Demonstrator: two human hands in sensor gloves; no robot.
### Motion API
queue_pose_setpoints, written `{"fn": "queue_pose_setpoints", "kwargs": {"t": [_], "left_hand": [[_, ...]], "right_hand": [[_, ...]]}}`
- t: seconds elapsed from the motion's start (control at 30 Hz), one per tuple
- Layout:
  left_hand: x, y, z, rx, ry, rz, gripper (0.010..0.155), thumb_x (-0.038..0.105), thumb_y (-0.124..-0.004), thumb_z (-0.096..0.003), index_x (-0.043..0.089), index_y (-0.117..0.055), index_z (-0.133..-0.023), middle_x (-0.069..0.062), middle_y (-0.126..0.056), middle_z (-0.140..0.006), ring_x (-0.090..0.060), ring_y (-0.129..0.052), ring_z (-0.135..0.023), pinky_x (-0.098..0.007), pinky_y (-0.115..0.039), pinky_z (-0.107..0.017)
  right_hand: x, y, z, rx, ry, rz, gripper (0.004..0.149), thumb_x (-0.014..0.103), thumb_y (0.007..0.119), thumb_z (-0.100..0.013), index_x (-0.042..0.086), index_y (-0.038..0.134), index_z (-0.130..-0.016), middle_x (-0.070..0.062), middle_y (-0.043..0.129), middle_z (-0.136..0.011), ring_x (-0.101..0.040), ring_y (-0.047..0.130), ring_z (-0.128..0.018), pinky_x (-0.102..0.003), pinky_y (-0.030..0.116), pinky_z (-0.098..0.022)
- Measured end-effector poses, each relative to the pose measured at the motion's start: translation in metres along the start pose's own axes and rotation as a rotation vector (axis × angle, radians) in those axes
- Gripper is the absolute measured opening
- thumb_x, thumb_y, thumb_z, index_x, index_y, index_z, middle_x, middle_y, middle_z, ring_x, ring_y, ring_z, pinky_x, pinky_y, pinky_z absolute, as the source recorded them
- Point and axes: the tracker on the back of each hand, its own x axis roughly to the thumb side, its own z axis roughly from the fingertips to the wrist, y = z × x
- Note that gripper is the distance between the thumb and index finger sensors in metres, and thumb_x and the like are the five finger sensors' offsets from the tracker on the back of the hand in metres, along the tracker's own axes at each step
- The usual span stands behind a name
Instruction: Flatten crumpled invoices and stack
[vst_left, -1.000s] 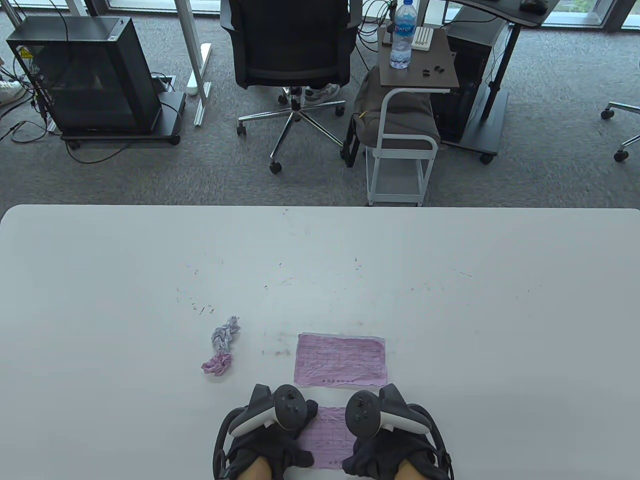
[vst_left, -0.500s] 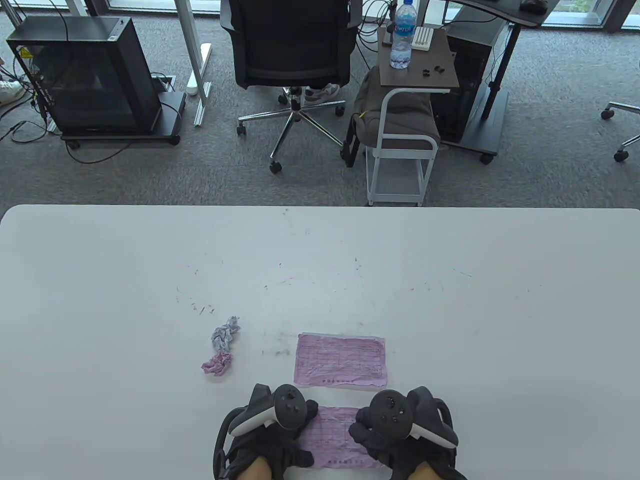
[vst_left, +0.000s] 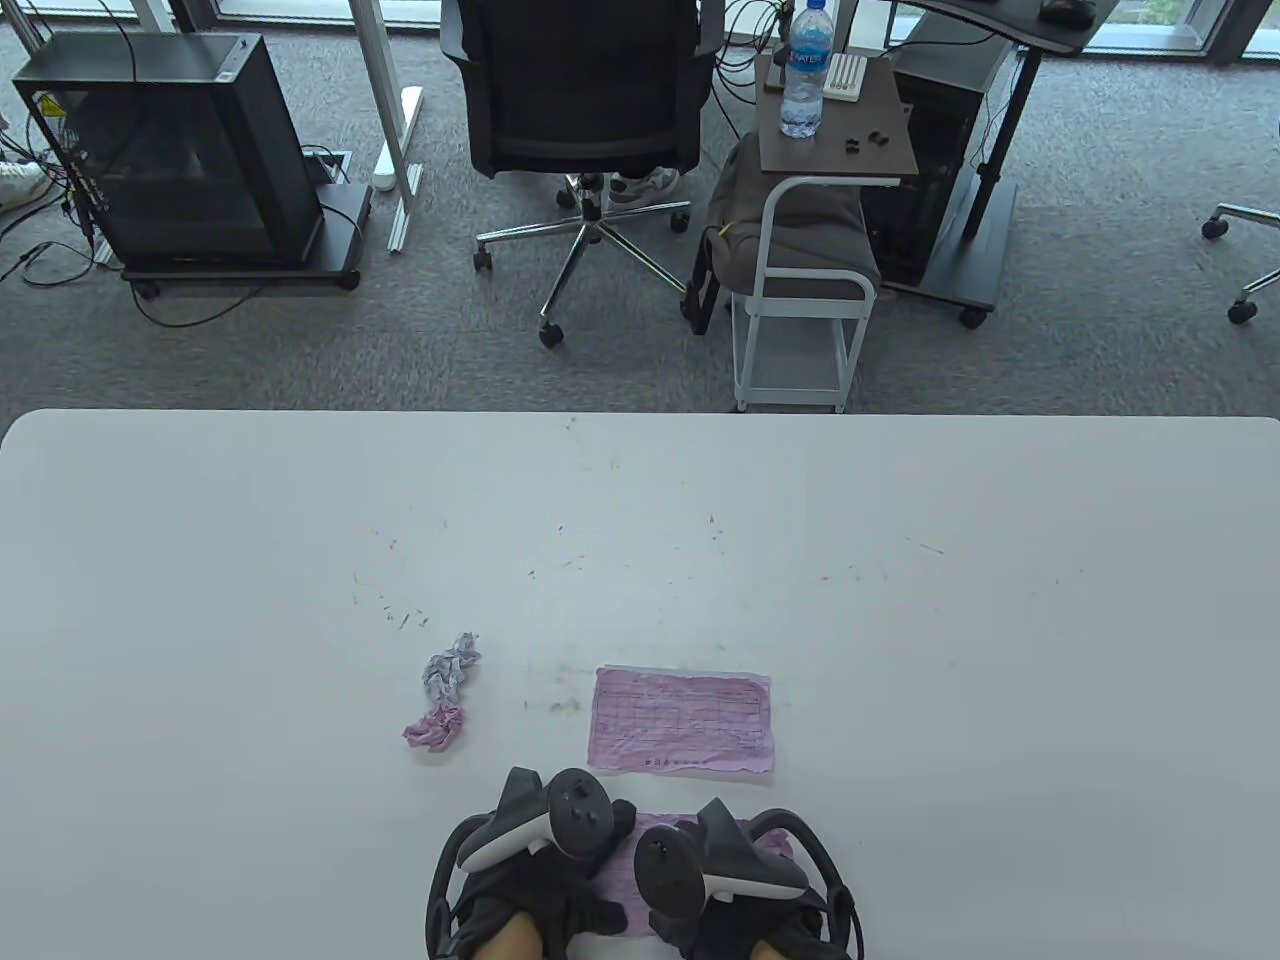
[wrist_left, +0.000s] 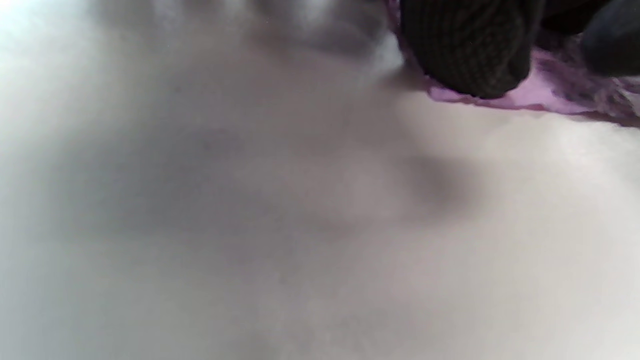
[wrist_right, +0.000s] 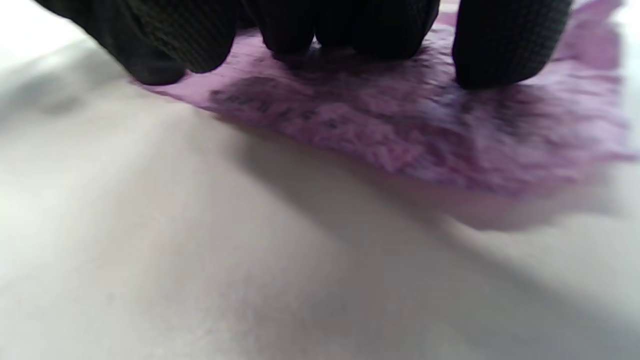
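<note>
A wrinkled pink invoice (vst_left: 624, 884) lies at the table's near edge under both hands. My left hand (vst_left: 545, 885) rests on its left end; in the left wrist view a fingertip (wrist_left: 465, 50) presses the paper's edge (wrist_left: 525, 95). My right hand (vst_left: 735, 915) lies over its right part; in the right wrist view several fingertips (wrist_right: 505, 45) press down on the pink sheet (wrist_right: 400, 130). A flattened pink invoice (vst_left: 683, 720) lies just beyond the hands. Two crumpled invoices sit to the left, a white-blue one (vst_left: 450, 672) and a pink one (vst_left: 435, 730).
The white table (vst_left: 900, 620) stretches wide beyond and to both sides. Past its far edge on the floor stand an office chair (vst_left: 585, 110), a small side cart (vst_left: 815, 250) with a water bottle (vst_left: 805, 70), and a black computer case (vst_left: 180, 150).
My right hand slid right along the pink invoice, then came back left and now covers most of it. The left hand has stayed in place.
</note>
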Motion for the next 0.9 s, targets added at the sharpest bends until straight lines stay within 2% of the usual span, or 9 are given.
{"fn": "queue_pose_setpoints", "kwargs": {"t": [0.17,0.57,0.73,0.9], "left_hand": [[0.0,0.0,0.0,0.0,0.002,-0.001,0.087,0.047,-0.082,-0.0477,0.039,-0.02,-0.108,-0.009,0.012,-0.105,-0.056,0.013,-0.091,-0.073,-0.015,-0.061],[0.0,-0.001,0.0,0.001,0.001,0.002,0.086,0.047,-0.082,-0.0478,0.039,-0.02,-0.108,-0.009,0.012,-0.105,-0.056,0.013,-0.09,-0.073,-0.014,-0.061],[0.0,-0.001,0.0,0.0,-0.001,0.004,0.086,0.047,-0.082,-0.0479,0.039,-0.02,-0.108,-0.009,0.012,-0.105,-0.056,0.013,-0.09,-0.073,-0.014,-0.061],[0.0,0.0,0.0,-0.001,-0.005,0.006,0.086,0.047,-0.082,-0.0481,0.039,-0.02,-0.108,-0.009,0.012,-0.104,-0.056,0.013,-0.09,-0.073,-0.014,-0.061]], "right_hand": [[-0.017,-0.003,0.005,-0.009,0.146,-0.027,0.056,0.043,0.07,-0.059,0.01,0.053,-0.102,-0.023,0.05,-0.106,-0.044,0.065,-0.084,-0.062,0.076,-0.048],[-0.05,-0.004,0.015,0.002,0.296,-0.173,0.057,0.043,0.071,-0.059,0.009,0.054,-0.102,-0.024,0.049,-0.105,-0.044,0.065,-0.083,-0.062,0.076,-0.048],[-0.058,-0.004,0.018,-0.002,0.308,-0.214,0.059,0.043,0.072,-0.059,0.007,0.055,-0.102,-0.027,0.049,-0.104,-0.046,0.066,-0.082,-0.059,0.077,-0.048],[-0.076,-0.01,0.03,-0.099,0.296,-0.365,0.063,0.041,0.074,-0.059,0.006,0.048,-0.105,-0.034,0.041,-0.106,-0.05,0.065,-0.085,-0.057,0.08,-0.047]]}}
